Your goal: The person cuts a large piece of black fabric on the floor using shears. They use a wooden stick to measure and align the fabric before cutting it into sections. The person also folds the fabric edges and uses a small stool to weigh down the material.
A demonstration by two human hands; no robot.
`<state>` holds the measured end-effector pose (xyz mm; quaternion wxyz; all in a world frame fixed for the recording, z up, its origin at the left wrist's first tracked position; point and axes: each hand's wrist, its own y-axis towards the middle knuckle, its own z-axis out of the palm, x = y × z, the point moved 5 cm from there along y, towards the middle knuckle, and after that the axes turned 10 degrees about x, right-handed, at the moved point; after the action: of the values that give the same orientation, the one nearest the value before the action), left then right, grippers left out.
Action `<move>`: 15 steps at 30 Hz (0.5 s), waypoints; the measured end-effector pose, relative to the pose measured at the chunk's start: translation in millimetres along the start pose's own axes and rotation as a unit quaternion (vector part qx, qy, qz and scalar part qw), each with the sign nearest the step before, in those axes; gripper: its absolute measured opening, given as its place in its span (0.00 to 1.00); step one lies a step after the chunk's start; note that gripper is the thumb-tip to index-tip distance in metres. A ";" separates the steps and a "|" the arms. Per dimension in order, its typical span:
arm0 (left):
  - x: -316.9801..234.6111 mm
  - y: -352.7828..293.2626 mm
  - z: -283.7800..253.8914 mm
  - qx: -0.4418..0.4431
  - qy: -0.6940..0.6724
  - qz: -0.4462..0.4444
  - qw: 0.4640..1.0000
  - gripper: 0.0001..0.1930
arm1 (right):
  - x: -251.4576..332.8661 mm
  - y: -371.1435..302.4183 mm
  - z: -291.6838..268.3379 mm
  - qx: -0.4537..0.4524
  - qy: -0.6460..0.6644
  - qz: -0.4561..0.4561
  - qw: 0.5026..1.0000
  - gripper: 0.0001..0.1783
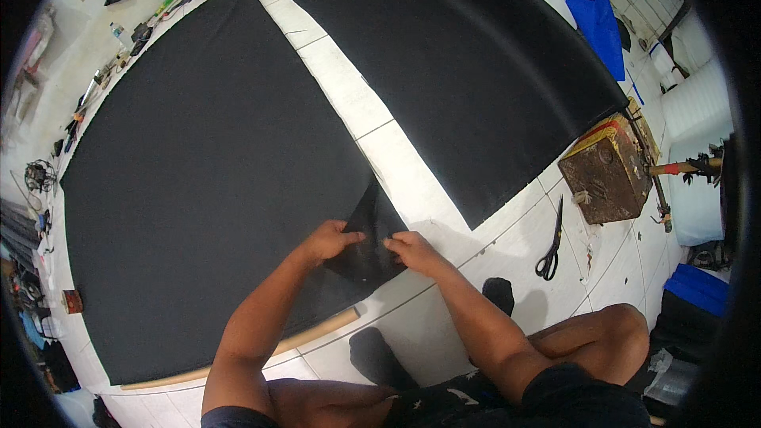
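Note:
A large sheet of black fabric (198, 158) lies spread over the white tiled floor. At its near right corner, my left hand (331, 241) pinches a raised fold of the fabric between thumb and fingers. Just to the right, my right hand (411, 252) grips the fabric's edge the same way. Between both hands the corner is lifted and creased, showing a slightly shinier face. A second black sheet (468, 63) lies to the right, parted from the first by a strip of bare tile. Black-handled scissors (550, 246) rest on the floor to the right of my right hand.
A wooden stick (317, 331) lies along the first sheet's near edge. To the right stands a worn, rusty box (606, 174) beside a pole, with a white roll (697, 158) farther right. Blue sheeting (583, 8) is at the far right. Small tools and a bottle (120, 35) line the left wall.

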<state>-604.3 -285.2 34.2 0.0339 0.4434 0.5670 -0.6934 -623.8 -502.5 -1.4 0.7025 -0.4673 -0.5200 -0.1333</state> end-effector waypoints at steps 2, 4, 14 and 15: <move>2.0 -7.2 -1.5 -0.001 -0.016 -0.004 1.000 0.17 | 7.5 -4.5 4.4 -0.096 0.142 0.084 0.982 0.23; 3.7 -10.2 -2.1 -0.005 -0.025 -0.008 1.000 0.17 | 27.9 -12.8 0.5 -0.122 0.075 0.144 0.979 0.22; 12.0 -2.1 -6.2 -0.009 0.001 -0.009 1.000 0.14 | 55.7 -16.3 9.6 -0.228 -0.247 -0.031 0.941 0.28; 15.4 -0.8 -8.2 -0.003 0.010 -0.014 1.000 0.14 | 60.6 -12.3 22.5 -0.179 -0.184 -0.014 0.966 0.26</move>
<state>-609.3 -271.1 25.0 0.0201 0.4424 0.5753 -0.6877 -620.1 -473.0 57.3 0.4979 -0.5944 -0.6146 -0.1453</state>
